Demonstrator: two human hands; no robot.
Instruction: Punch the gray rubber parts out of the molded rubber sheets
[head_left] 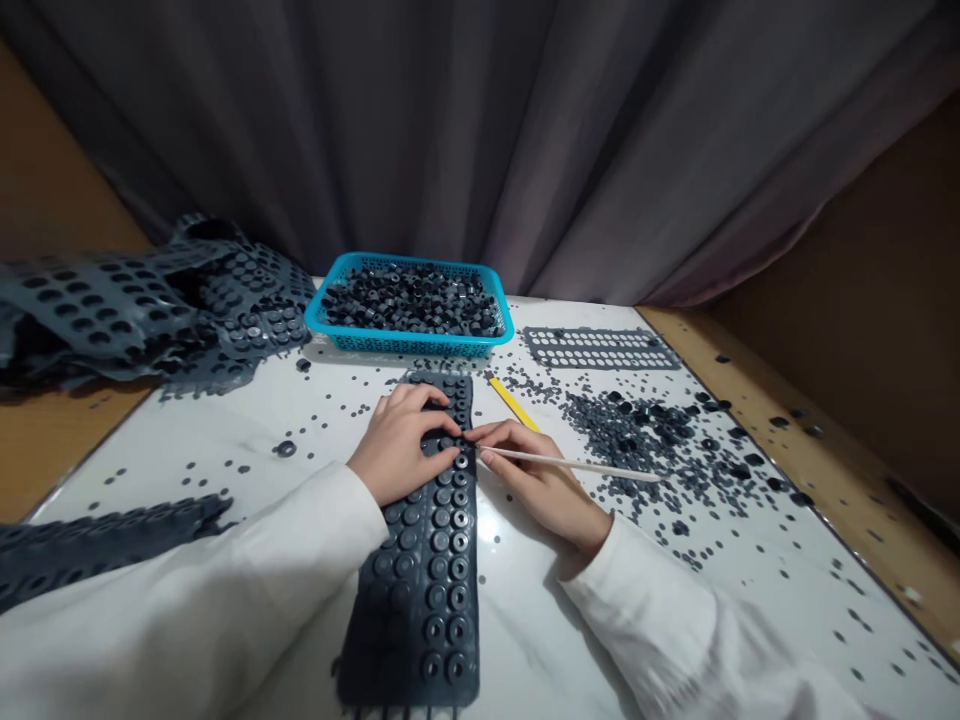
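Note:
A dark grey rubber sheet with rows of round raised rings lies lengthwise in front of me. My left hand rests on its upper part, fingers bent and apart, with thumb and index fingertip near the right-hand row. From the right, my right hand pinches a thin white stick. The stick's near end is at the fingertips by the sheet's right edge, and its other end points right. Several rings in the right columns have open centres; many on the left look filled. What lies under the fingertips is hidden.
Behind the sheet stands a blue basket full of small black rings. A yellow-handled tool lies beside a heap of small dark discs. A perforated sheet lies at back right; piled rubber sheets and a rolled strip are left.

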